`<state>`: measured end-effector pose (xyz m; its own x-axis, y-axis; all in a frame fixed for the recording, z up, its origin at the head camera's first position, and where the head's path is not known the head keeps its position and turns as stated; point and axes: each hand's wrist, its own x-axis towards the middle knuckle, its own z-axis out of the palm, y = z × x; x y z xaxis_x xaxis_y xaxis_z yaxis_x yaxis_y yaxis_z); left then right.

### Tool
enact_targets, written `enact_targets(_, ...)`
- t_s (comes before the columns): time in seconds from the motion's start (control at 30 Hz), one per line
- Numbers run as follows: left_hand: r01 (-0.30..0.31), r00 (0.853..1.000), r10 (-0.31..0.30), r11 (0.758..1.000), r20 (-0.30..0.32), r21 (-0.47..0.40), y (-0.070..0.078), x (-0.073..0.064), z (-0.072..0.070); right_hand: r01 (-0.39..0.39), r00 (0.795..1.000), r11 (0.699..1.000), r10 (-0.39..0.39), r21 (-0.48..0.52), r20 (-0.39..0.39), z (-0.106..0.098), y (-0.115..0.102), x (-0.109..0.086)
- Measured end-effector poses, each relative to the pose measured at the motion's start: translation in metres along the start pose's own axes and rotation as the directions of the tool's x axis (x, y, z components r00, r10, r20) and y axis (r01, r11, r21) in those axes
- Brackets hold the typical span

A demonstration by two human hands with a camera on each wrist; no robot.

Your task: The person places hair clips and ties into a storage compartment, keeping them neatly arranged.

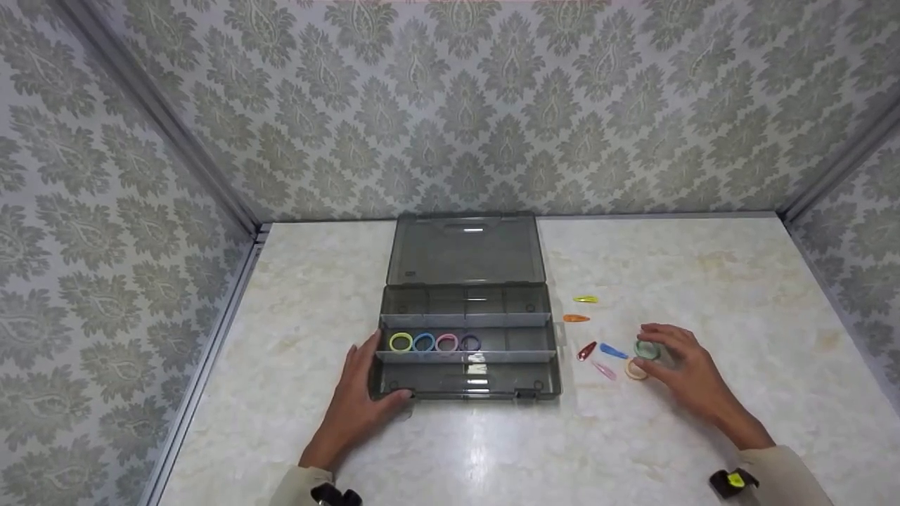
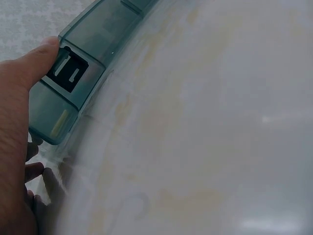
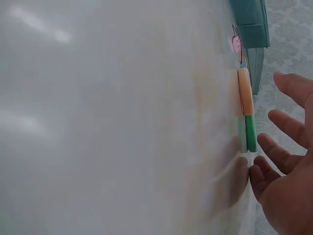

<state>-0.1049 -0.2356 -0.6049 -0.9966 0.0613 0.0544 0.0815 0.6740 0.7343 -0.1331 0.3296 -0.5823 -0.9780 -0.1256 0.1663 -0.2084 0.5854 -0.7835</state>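
A smoky grey plastic organizer box lies on the table with its lid folded back. My left hand grips the box's front left corner, thumb on the front wall near a latch. In the middle row, yellow, blue, pink and dark purple hair ties stand side by side. My right hand is right at a green hair tie and an orange hair tie, fingers apart. In the right wrist view, both ties lie flat on the table with the fingers beside them.
Between box and right hand lie several snap hair clips: yellow, orange, red, blue and pink. Patterned wall panels border the marbled table at the back and sides.
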Motion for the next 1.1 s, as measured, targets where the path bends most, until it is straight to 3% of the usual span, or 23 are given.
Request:
enact_targets(0.23, 0.031, 1.0, -0.031, 1.0, 0.007, -0.001, 0.001, -0.003, -0.002, 0.04, 0.999, 0.999, -0.04, -0.012, -0.032, -0.002, 0.015, -0.002)
enact_targets(0.53, 0.021, 1.0, -0.021, 1.0, 0.008, -0.016, 0.001, -0.001, 0.0, 0.084, 0.993, 0.995, -0.089, -0.062, -0.078, -0.009, 0.03, -0.004)
enact_targets(0.87, 0.029, 0.999, -0.028, 0.999, 0.015, -0.028, 0.0, 0.001, -0.001, 0.12, 0.989, 0.987, -0.128, -0.103, -0.076, -0.008, 0.03, -0.001)
enact_targets(1.1, -0.013, 1.0, 0.013, 1.0, 0.007, -0.017, -0.004, 0.0, -0.001, 0.151, 0.981, 0.978, -0.166, -0.142, -0.1, -0.003, 0.03, 0.002)
